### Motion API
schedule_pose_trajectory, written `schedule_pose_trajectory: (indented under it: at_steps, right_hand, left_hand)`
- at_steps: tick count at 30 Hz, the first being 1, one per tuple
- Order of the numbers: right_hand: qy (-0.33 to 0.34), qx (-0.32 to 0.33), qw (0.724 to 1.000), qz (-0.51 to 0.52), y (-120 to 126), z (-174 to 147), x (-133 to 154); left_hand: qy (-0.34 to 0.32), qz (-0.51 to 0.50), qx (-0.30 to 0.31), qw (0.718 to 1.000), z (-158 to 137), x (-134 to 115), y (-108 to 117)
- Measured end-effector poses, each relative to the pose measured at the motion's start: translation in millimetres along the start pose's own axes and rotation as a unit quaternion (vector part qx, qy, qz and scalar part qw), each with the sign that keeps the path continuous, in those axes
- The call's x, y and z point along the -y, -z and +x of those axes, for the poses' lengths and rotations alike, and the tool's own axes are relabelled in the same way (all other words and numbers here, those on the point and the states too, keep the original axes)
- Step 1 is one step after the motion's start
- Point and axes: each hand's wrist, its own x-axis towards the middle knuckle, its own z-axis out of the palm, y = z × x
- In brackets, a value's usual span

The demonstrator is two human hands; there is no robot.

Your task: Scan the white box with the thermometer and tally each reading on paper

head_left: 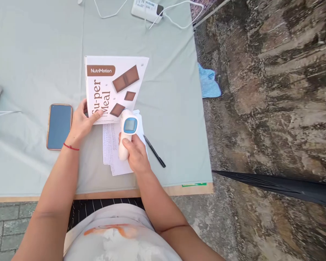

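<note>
My left hand (pixel 84 119) grips the lower left corner of a white NutriMotion box (pixel 127 78) with chocolate pieces printed on its front, thumb on the face and fingers behind. In my right hand (pixel 138 154) is a white infrared thermometer (pixel 124 146) with a blue-framed screen, my thumb lying on its handle. The thermometer's head overlaps the lower right corner of the box; whether they touch I cannot tell. Beneath both lie sheets of paper (pixel 121 169), partly covered, some with small printed or written lines. A black pen (pixel 154 151) rests just right of the papers.
A phone (pixel 59 127) with a dark screen lies left of my left hand. At the far edge sits a white power bank (pixel 147 10) with white cables. A pale green cloth (pixel 176 119) covers the table, whose right side borders a rough stone wall (pixel 274 90).
</note>
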Motion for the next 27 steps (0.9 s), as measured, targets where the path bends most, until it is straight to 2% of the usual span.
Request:
schedule_pose_trajectory:
  at_steps: [4, 9, 16, 20, 22, 24, 27]
  right_hand:
    - [-0.001, -0.05, 0.998, 0.024, 13, -9, 12]
    - [0.004, -0.081, 0.997, 0.009, 27, -17, 21]
    - [0.02, -0.107, 0.994, 0.014, 34, -20, 24]
    - [0.057, -0.128, 0.987, -0.084, 63, -8, 7]
    - [0.073, -0.166, 0.969, -0.167, 86, 3, -8]
    - [0.061, -0.191, 0.945, -0.259, 109, 14, -25]
    - [0.042, -0.186, 0.922, -0.338, 132, 27, -44]
  left_hand:
    - [-0.001, -0.003, -0.045, 0.999, 2, 8, 0]
    - [-0.039, 0.021, -0.089, 0.995, 6, 15, 1]
    - [-0.082, 0.051, -0.109, 0.989, 8, 18, -2]
    - [-0.103, 0.057, -0.088, 0.989, 12, 17, -5]
    - [-0.109, 0.059, -0.071, 0.99, 15, 18, -7]
    - [-0.114, 0.054, -0.055, 0.99, 18, 20, -8]
    - [-0.127, 0.042, -0.038, 0.99, 23, 26, -8]
